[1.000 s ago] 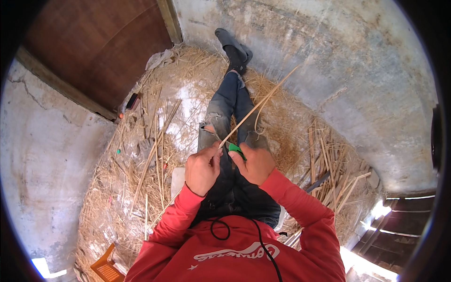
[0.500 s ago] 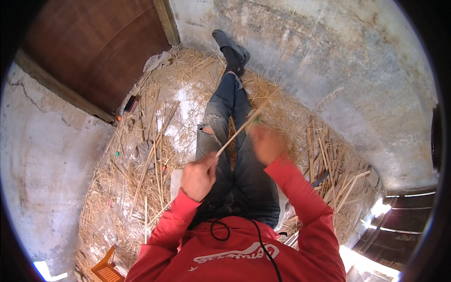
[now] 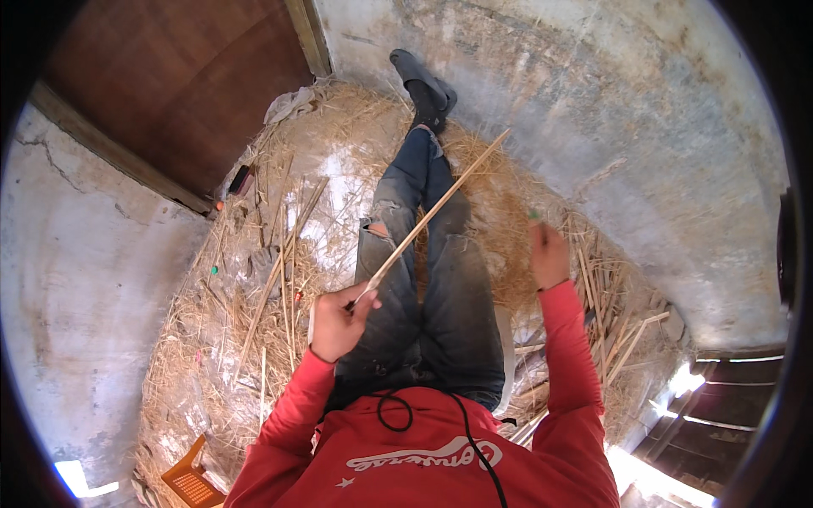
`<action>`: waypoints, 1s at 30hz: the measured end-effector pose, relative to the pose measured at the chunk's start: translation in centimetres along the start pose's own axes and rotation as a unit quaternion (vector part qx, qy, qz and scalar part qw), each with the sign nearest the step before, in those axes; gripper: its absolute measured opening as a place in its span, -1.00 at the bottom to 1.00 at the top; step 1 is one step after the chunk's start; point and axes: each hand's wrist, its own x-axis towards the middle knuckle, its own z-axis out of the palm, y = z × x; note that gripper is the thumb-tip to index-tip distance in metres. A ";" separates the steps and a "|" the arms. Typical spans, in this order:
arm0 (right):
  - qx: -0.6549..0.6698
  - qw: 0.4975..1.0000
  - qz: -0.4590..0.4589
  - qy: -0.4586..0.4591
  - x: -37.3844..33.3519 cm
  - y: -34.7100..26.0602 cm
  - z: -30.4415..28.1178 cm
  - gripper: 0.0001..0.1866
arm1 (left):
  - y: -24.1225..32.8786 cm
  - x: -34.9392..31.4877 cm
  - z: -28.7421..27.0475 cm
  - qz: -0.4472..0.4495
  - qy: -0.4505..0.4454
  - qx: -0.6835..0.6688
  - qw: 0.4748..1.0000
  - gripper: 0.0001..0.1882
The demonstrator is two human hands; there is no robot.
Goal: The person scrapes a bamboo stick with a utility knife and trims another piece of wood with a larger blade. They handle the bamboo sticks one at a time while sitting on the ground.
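Observation:
Over my lap, my left hand (image 3: 343, 320) is closed round the near end of a thin pale wooden stick (image 3: 440, 201). The stick slants up and to the right, across my legs in their torn dark jeans (image 3: 457, 296). To the right of my knees, apart from the stick, my right hand (image 3: 549, 256) is closed. A small green thing (image 3: 533, 215) shows at its fingertips, too small to name, and any rest of it is hidden.
Straw and shavings (image 3: 500, 220) cover the floor round my legs. Long split sticks (image 3: 288, 245) lie to the left, and a pile of sticks (image 3: 605, 296) to the right. An orange plastic piece (image 3: 193, 483) lies at lower left. A plastered wall (image 3: 593, 93) rises beyond my feet.
My right hand has moved right, away from the stick, with the small green thing at its fingertips. My left hand has shifted slightly left and down, still holding the stick.

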 end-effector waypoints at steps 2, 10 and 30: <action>0.066 0.995 -0.032 -0.060 -2.6 -5.2 0.9 -0.51 | 1.2 1.2 0.9 0.003 -0.007 -0.010 1.000 -0.78; 0.062 0.969 -0.176 -0.162 -7.7 -12.7 4.2 -0.53 | 3.5 2.3 3.6 0.047 0.002 -0.011 0.999 -0.77; -0.079 0.975 0.122 0.168 8.6 17.9 0.8 -0.27 | -0.6 -3.5 -7.0 0.029 -0.061 0.149 0.987 -0.83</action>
